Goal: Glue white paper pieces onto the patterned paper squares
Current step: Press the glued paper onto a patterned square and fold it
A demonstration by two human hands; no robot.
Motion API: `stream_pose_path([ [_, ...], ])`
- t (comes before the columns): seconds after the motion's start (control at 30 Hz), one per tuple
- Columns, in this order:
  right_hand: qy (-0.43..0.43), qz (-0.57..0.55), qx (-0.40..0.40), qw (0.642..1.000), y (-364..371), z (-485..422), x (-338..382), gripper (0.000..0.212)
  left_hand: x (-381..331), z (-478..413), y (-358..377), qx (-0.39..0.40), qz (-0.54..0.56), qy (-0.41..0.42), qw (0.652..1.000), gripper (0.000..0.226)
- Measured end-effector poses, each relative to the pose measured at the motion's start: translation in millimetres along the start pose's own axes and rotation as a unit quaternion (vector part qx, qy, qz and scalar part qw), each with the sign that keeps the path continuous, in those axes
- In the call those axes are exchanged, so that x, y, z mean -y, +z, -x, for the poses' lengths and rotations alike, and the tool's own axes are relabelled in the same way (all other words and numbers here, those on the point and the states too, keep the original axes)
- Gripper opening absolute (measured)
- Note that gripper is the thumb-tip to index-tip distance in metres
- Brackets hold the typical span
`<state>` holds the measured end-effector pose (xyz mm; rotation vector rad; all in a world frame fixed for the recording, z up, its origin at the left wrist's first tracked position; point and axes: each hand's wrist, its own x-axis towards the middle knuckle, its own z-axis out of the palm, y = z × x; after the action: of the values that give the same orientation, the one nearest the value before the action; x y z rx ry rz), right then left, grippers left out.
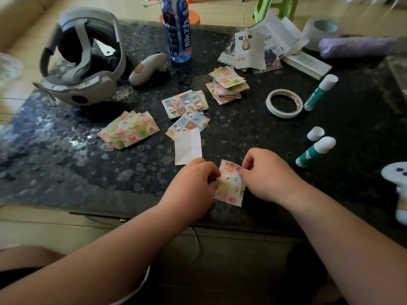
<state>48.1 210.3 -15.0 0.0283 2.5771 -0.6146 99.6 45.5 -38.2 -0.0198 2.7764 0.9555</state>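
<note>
Head view, the only one. Both hands were low at the near edge of the bench (pixel 66 161), with one patterned square (pixel 230 186) between them. The left hand (pixel 193 183) pinched the square's left edge with curled fingers. The right hand (pixel 264 175) pinched the upper right edge between thumb and fingertips. Each grip was closed on the paper. The square lay printed side up, flat or nearly so, tilted a little clockwise.

The white paper piece (pixel 188 148) lay just beyond the left hand, up and left of the square. Its near corner was close to the knuckles; I could not tell if it touched them. Its long axis ran away from the person, leaning slightly. The left hand was clearly the nearer one for a pick-up.

The open glue stick (pixel 316 151) lay to the right, well apart from the square and nearer the right hand. Its tip pointed up and right, and its cap (pixel 315 133) stood just beyond it.

Judgement: no white piece was on this square yet, and glue probably comes first.
</note>
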Motion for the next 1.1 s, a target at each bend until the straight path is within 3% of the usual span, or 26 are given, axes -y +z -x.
stream_pose_path([
  [0.23,-0.067,-0.064,-0.012,0.996,-15.0,18.9,-3.0,0.009,-4.0,-0.3,-7.4,0.021,0.001,-0.026,0.999,0.032],
  [0.37,-0.104,-0.109,-0.038,0.988,-22.5,25.9,-11.1,0.010,-7.3,-2.2,-11.1,0.070,0.021,-0.048,0.996,0.015],
  [0.5,-0.095,-0.212,-0.056,0.971,-23.0,22.4,-23.5,0.020,-11.6,-4.8,-14.4,0.086,0.076,-0.048,0.992,0.008],
  [0.6,-0.072,-0.346,-0.051,0.934,-23.2,21.0,-27.9,0.022,-13.0,-6.3,-13.1,0.086,0.135,-0.035,0.986,0.012],
  [0.7,-0.046,-0.437,-0.057,0.896,-26.5,22.0,-27.5,0.004,-16.8,-6.1,-13.8,0.111,0.228,-0.052,0.966,0.008],
  [0.83,-0.033,-0.460,-0.040,0.886,-26.7,21.9,-26.3,0.010,-22.9,-4.8,-17.5,0.146,0.341,-0.066,0.926,0.015],
  [1.0,-0.022,-0.443,0.008,0.896,-27.3,23.4,-22.5,0.014,-30.4,-5.4,-20.2,0.068,0.435,-0.099,0.892,0.012],
  [1.1,-0.016,-0.439,0.011,0.898,-27.3,24.7,-17.6,0.016,-31.7,-7.1,-24.5,0.060,0.457,-0.116,0.880,0.012],
])
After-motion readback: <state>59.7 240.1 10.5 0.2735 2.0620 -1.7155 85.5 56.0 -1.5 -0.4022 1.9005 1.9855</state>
